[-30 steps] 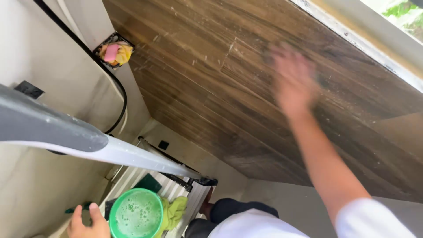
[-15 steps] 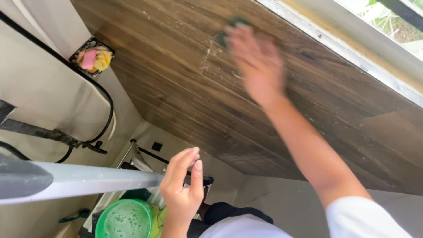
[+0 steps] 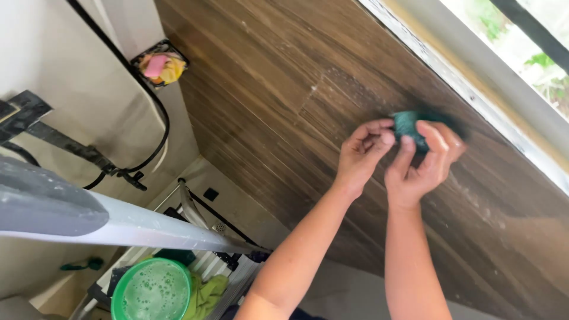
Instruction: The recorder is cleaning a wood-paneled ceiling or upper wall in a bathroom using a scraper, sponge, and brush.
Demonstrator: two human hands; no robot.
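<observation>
I see the green scrub pad (image 3: 408,127) raised against the brown wood-grain wall (image 3: 267,101), just below the pale window ledge (image 3: 504,112), pinched in my right hand (image 3: 424,163) with thumb and fingers closed round it. My left hand (image 3: 361,157) meets it from the other side, fingertips curled in at the pad's edge, though I can't quite tell whether they actually grip it or only touch. Well away from both hands, a green basin of suds (image 3: 152,293) sits beside a yellow-green cloth (image 3: 207,293), and a black wire caddy (image 3: 160,64) holding pink and yellow sponges hangs on the cream wall.
</observation>
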